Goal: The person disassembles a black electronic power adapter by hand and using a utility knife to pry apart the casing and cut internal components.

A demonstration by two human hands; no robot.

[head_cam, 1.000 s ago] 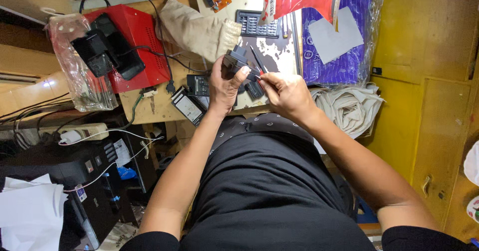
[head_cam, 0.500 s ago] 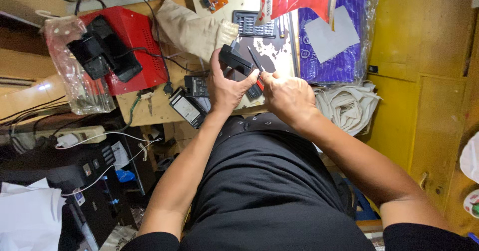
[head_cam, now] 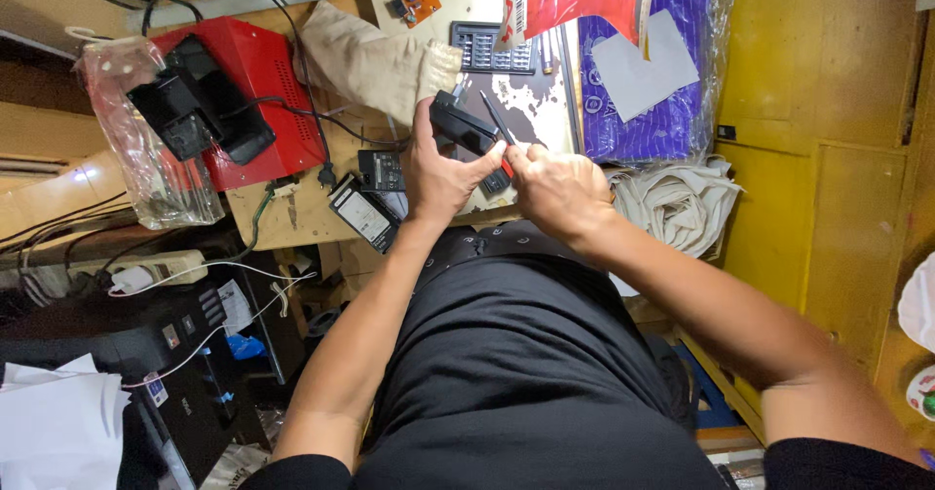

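Hands meet at the frame's center: the left hand (head_cam: 438, 173) stays wrapped around a small black device (head_cam: 466, 128), now tilted up higher than 0.5 s ago, while the right hand (head_cam: 550, 190) pinches a red-handled tool (head_cam: 499, 130) against it. Beyond, upper left, the red box (head_cam: 255, 71) has not moved.

Warm, even indoor light, mostly sharp, with soft shadows at the left edge and slight wide-angle bending.

Black short-sleeved shirt; black trousers; bare forearms (head_cam: 360, 344)
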